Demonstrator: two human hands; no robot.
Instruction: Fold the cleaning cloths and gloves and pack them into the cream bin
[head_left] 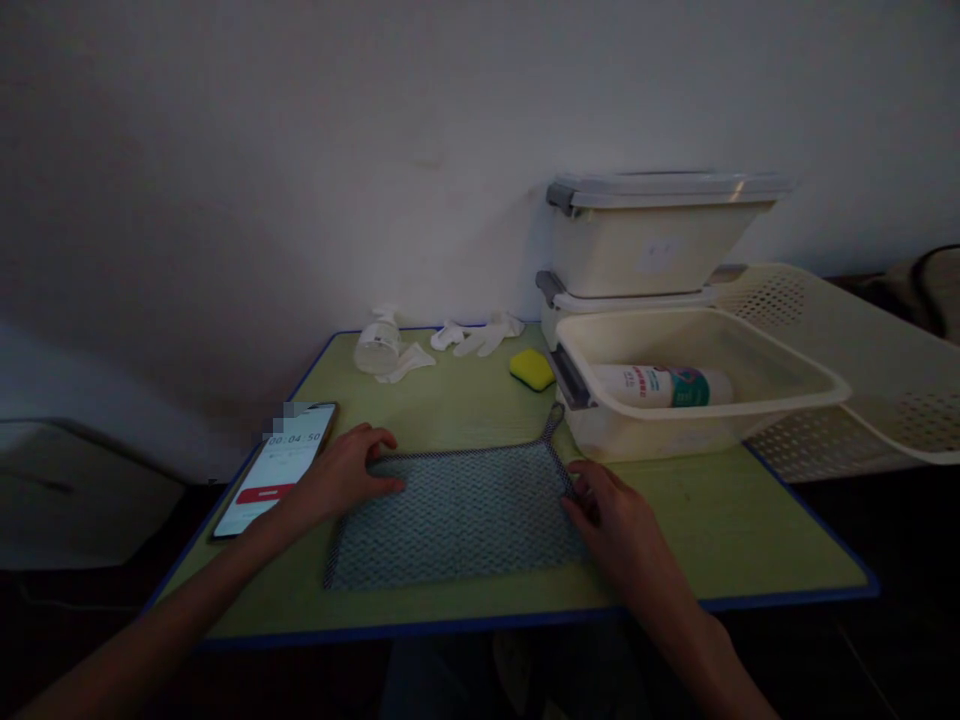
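A blue-grey textured dishcloth [457,515] with a dark checked border lies flat and spread out on the table. Its hanging loop sticks up from the far right corner. My left hand [352,472] is at the cloth's far left corner, thumb and fingers apart, with the fingertips over the border. At the right edge, below the loop, my right hand [615,510] has its fingers curled around the border, thumb and forefinger close together on it. The near right corner is partly hidden by this hand.
A phone [281,470] showing a timer lies beside my left forearm. Along the back are a clear bottle [377,345], white gloves [487,335] and a yellow sponge [532,369]. An open bin [705,425] holding a white-and-green bottle [660,386], lidded boxes [660,245] and a perforated basket [885,350] stand right.
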